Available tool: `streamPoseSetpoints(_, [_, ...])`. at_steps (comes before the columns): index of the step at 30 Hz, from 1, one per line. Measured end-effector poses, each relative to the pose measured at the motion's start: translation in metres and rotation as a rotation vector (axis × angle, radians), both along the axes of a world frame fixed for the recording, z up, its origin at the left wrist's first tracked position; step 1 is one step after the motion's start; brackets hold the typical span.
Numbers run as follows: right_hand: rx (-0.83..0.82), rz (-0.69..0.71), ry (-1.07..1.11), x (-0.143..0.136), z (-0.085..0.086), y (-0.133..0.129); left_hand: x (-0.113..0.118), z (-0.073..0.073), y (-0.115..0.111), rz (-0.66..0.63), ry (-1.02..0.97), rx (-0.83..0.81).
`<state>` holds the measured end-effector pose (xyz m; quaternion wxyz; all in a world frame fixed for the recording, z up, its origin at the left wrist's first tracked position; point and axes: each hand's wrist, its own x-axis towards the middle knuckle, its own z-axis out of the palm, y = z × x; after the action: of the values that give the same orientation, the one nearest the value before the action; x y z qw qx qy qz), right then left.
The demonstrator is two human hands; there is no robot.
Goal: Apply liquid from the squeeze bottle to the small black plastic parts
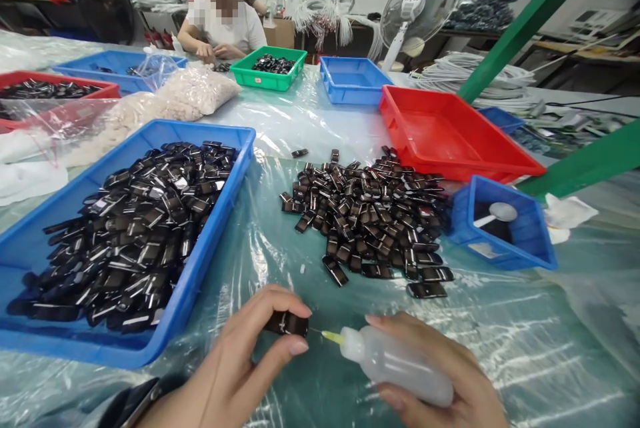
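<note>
Head view.

Left hand [245,355]: one dark piece [287,325], glossy, is pinched between thumb and index finger; the fingertips are parted only by the thickness of the piece. The piece is held above the green table surface [270,251], on the near side of the loose pile [370,215].

Right hand [440,355]: one translucent squeeze bottle [400,361], tilted onto its side, is gripped with fingers above and thumb below, the digits kept apart by its body. The yellow nozzle [333,337] is pointed at the dark piece; its fine needle is brought close to the right end, contact not discernible.

Surroundings: similar pieces are heaped in a large blue tray [210,251] at left. At right, a red tray [460,128] is placed behind a small blue bin [530,231], in which a white scoop [503,212] is rested. Across the table, a person [240,35] is seated near a green tray [273,81] of dark parts.
</note>
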<state>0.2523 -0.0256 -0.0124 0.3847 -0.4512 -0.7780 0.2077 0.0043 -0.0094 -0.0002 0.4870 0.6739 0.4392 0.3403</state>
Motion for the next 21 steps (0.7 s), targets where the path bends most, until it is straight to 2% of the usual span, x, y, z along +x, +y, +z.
streamPoseSetpoints(4, [0.009,0.052,-0.106,0.001,0.006,0.002,-0.001,0.001,0.000,-0.073,-0.006,0.067])
streamPoseSetpoints(9, [0.069,0.074,-0.057,-0.002,0.011,0.005,-0.002,0.009,0.002,-0.173,0.043,0.170])
streamPoseSetpoints(16, [0.032,0.085,0.002,0.004,0.001,0.002,-0.005,0.013,0.001,-0.202,0.092,0.213])
streamPoseSetpoints(21, [0.012,0.107,-0.022,0.006,0.004,0.003,-0.003,0.013,0.002,-0.221,0.099,0.257])
